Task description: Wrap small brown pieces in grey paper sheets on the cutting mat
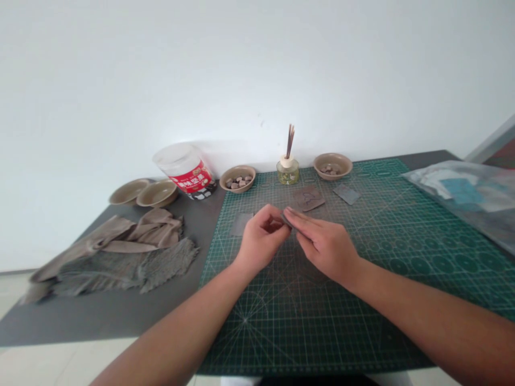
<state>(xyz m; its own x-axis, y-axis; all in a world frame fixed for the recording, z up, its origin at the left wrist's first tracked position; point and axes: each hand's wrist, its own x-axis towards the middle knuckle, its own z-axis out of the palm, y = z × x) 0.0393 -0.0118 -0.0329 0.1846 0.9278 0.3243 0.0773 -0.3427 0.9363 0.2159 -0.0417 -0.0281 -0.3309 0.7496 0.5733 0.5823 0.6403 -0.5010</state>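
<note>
Over the middle of the green cutting mat (257, 343), my left hand (263, 236) is closed in a pinch, thumb and forefinger together at a small dark grey piece (286, 219). My right hand (328, 244) meets it from the other side, its fingers pressed together on the same piece. Most of that piece is covered by fingers, so its exact kind does not show. Just beyond the hands lie a brown square sheet with a dark line drawing (309, 198) and a grey rectangular sheet (346, 194). A paler grey sheet (240, 224) is partly behind my left hand.
Along the wall stand a bowl of stones (238, 179), a reed diffuser (288, 170), another bowl with stones (333, 167) and a tilted plastic tub (189, 171). Two bowls (156, 194) and crumpled cloths (120, 252) are left. A clear bag (470, 193) lies right.
</note>
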